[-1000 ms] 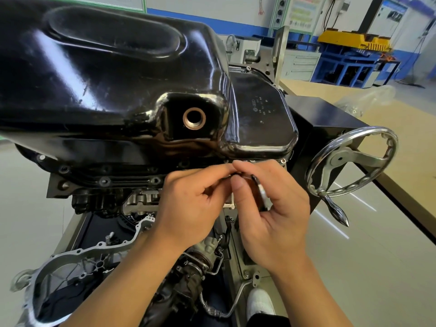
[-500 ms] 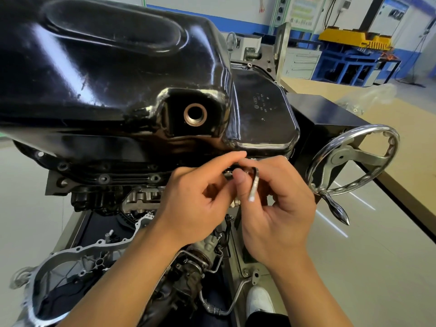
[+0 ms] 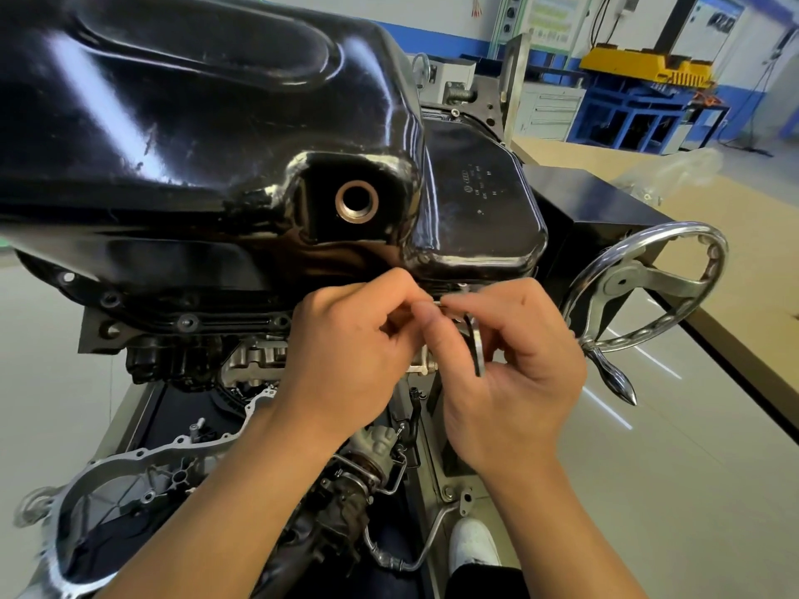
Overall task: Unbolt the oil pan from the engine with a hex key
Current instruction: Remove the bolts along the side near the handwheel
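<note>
A glossy black oil pan (image 3: 194,123) with a brass drain hole (image 3: 356,202) sits on top of the upturned engine (image 3: 225,365). Bolts (image 3: 186,322) line its flange along the near edge. Just under the pan's near right corner, my right hand (image 3: 506,382) pinches an L-shaped hex key (image 3: 475,348), whose long arm hangs down past my palm. My left hand (image 3: 346,352) pinches the key's short arm at the flange, thumb against fingertips. The bolt under the key is hidden by my fingers.
A chrome handwheel (image 3: 648,287) with a crank handle sticks out of the black stand at the right, close to my right hand. An aluminium engine cover (image 3: 142,482) lies low at the left. A wooden bench (image 3: 713,235) runs along the right; my white shoe (image 3: 473,546) is below.
The hex key's long arm has swung between my fingers, from slanted to hanging nearly straight down. Both hands have stayed at the same spot on the flange.
</note>
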A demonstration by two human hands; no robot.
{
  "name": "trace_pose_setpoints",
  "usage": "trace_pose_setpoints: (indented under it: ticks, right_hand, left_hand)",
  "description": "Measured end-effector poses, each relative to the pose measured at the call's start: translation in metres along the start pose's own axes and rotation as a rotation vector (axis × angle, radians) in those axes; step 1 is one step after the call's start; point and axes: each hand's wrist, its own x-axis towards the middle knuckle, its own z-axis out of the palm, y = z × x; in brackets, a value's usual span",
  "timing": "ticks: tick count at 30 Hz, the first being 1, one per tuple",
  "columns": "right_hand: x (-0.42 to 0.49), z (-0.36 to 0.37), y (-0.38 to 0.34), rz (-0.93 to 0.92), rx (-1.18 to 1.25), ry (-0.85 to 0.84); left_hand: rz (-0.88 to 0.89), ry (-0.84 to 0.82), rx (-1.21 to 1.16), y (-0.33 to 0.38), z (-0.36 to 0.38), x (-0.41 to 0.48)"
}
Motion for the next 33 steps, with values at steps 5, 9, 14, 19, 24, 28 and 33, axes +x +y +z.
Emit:
trace_pose_setpoints:
  ticks: [5, 9, 14, 19, 24, 28, 33]
  right_hand:
    - [-0.001, 0.001, 0.001, 0.048, 0.020, -0.048]
    - [-0.001, 0.003, 0.000, 0.027, 0.011, -0.101]
    - [-0.003, 0.004, 0.001, 0.015, 0.021, -0.082]
    - [-0.004, 0.007, 0.003, 0.065, 0.004, 0.043]
    - [-0.005, 0.007, 0.005, 0.079, 0.037, 0.066]
    - [-0.003, 0.005, 0.003, 0.066, 0.067, -0.023]
    - [-0.004, 0.005, 0.003, 0.065, 0.080, -0.103]
  left_hand:
    - [0.055, -0.042, -0.085, 0.004, -0.003, 0.001]
    - [0.095, -0.084, -0.075, 0.003, -0.006, 0.003]
    - [0.028, 0.002, -0.089, 0.004, -0.002, 0.001]
    - [-0.029, 0.039, -0.050, 0.005, 0.002, -0.001]
    - [-0.008, 0.047, -0.106, 0.008, 0.001, -0.002]
    - [0.069, -0.075, -0.104, 0.007, -0.005, 0.001]
    - [0.077, -0.129, -0.097, 0.001, -0.006, 0.001]
